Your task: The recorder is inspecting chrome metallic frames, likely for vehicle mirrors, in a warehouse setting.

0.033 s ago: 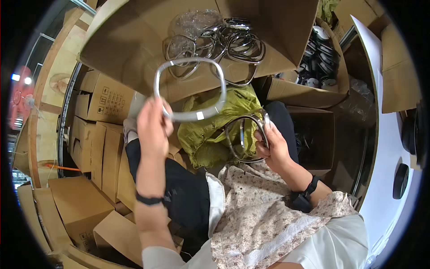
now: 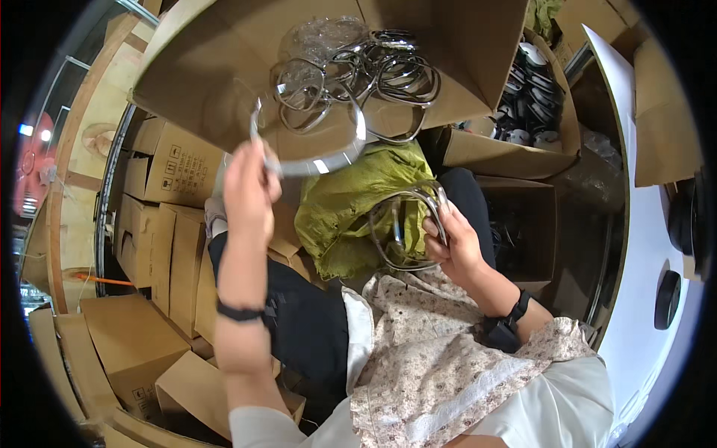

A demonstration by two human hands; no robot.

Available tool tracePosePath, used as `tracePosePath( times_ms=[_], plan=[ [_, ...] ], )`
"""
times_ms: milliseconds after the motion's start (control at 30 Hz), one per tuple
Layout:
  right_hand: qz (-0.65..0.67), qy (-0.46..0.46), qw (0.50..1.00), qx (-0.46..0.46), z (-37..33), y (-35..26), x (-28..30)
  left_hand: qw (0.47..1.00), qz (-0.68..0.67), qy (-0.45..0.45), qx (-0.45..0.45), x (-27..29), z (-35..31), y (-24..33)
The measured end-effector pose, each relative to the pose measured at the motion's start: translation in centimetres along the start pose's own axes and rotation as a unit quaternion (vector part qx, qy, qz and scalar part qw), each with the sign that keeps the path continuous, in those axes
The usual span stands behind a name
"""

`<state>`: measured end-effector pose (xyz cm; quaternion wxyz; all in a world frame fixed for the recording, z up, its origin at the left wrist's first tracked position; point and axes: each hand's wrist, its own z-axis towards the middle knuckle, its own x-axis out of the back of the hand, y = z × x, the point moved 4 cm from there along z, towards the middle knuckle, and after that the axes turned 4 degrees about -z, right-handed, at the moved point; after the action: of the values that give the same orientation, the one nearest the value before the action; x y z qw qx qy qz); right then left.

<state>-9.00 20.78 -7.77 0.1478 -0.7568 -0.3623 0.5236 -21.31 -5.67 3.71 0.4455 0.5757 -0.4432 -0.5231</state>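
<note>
My left hand (image 2: pixel 250 187) is closed on one edge of a shiny chrome ring frame (image 2: pixel 323 166), rounded and squarish in outline and smeared by motion. It hangs in front of the open cardboard box (image 2: pixel 224 67), where several similar chrome ring frames (image 2: pixel 407 81) lie in a tangle beside clear plastic wrap (image 2: pixel 321 37). Over my lap, my right hand (image 2: pixel 457 240) grips a few more ring frames (image 2: pixel 376 228), thumb on top and fingers wrapped round their edges. Behind them a yellow-green woven sack (image 2: pixel 332 220) lies crumpled below the box.
Stacked cardboard boxes (image 2: pixel 127 336) line the left side. At the right back, a carton (image 2: pixel 515 160) holds many black and silver parts (image 2: pixel 534 93). A white panel (image 2: pixel 642 299) with a black round piece (image 2: pixel 667 300) on it stands at far right.
My left hand has moved up and slightly left, carrying its ring frame nearer the box. The right hand stays nearly in place, its ring frames shifted slightly.
</note>
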Motion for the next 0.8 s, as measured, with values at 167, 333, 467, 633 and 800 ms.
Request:
tracePosePath(
  times_ms=[167,333,467,633,800],
  plan=[
    [0.08,-0.1,0.992,0.021,-0.5,-0.9,-0.3,0.999,0.018,-0.009,0.032,-0.7,7.9,-1.2],
    [0.191,-0.149,0.97,-0.016,-1.0,-1.4,-0.6,0.984,0.137,-0.101,0.053,-2.5,0.9,-3.9],
    [0.285,-0.148,0.944,-0.071,-1.1,-1.2,-1.2,0.977,0.065,-0.142,0.146,-2.0,-5.8,-4.6],
    [0.314,-0.123,0.937,-0.089,-0.7,-0.7,-1.1,0.974,-0.007,-0.153,0.166,-2.2,-11.4,-4.9],
    [0.266,-0.11,0.955,-0.074,-0.2,0.3,-1.3,0.977,-0.048,-0.144,0.147,-2.3,-12.7,-4.5]
  ],
)
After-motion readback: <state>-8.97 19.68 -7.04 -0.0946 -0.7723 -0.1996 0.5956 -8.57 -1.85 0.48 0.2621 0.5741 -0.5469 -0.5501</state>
